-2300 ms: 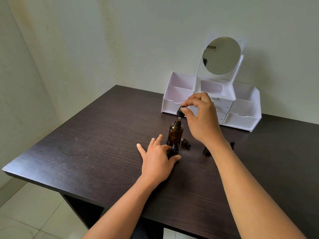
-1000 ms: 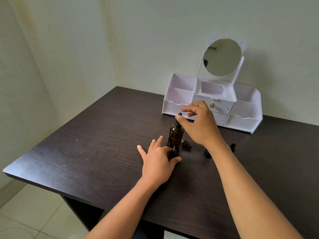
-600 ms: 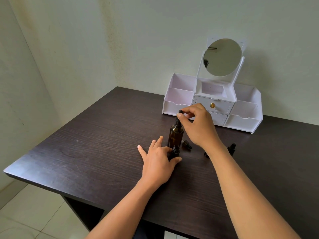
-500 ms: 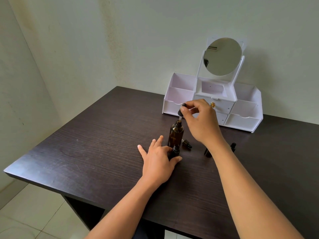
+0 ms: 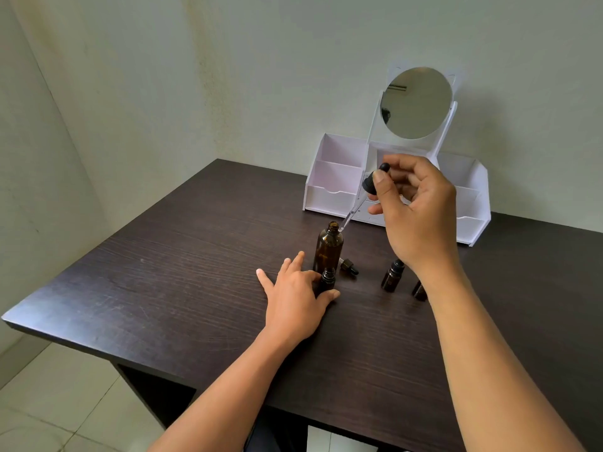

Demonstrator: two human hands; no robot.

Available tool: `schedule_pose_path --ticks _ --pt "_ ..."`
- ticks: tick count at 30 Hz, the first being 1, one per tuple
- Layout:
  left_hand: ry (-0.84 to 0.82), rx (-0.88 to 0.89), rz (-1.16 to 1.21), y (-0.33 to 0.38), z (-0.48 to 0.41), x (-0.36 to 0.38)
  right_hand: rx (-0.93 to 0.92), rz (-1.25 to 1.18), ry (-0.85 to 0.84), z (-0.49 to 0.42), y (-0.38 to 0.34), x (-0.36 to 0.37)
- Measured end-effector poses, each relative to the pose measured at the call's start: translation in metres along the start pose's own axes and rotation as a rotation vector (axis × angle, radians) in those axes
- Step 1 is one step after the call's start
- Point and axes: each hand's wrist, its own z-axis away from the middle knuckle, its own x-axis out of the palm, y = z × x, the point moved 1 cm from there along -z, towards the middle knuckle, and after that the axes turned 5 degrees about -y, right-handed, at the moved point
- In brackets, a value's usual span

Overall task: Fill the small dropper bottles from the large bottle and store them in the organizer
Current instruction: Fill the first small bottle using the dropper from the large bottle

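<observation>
My right grip (image 5: 414, 210) is up in the air over the desk (image 5: 163, 272). Its thumb and fingers pinch the black rubber top of a dropper (image 5: 370, 185). The thin glass tube of the dropper slants down and to the left, and its tip is right at the open mouth of the large bottle (image 5: 329, 247). I cannot tell if the tip touches the rim. The large bottle is brown and stands upright on the desk. Just in front of it stands a small open bottle (image 5: 327, 279). My left grip (image 5: 293, 298) lies low on the desk, with its thumb and first finger curled round this little bottle, one on each side. Its other fingers are spread out flat on the dark wood. A loose dropper cap (image 5: 349, 266) lies on its side just right of the large bottle. Farther right a small capped bottle (image 5: 391, 277) stands by itself. Next to it, another small bottle (image 5: 419, 290) is half hidden behind my right arm. At the back of the desk, close to the wall, sits the white organizer (image 5: 332, 190) with a round mirror (image 5: 416, 102) standing on top. My right grip covers part of the organizer's middle. Pale floor tiles (image 5: 49, 402) show below the near edge of the desk.
</observation>
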Motion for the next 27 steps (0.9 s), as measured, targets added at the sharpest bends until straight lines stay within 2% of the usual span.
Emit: schedule_pose_path --ticks 9,27 --pt "0.003 -0.007 -0.016 0.001 -0.001 -0.001 0.067 0.015 -0.060 0.030 0.012 0.010" --pt "0.000 -0.002 -0.015 0.002 0.001 -0.001 0.070 0.065 -0.132 0.038 0.021 0.016"
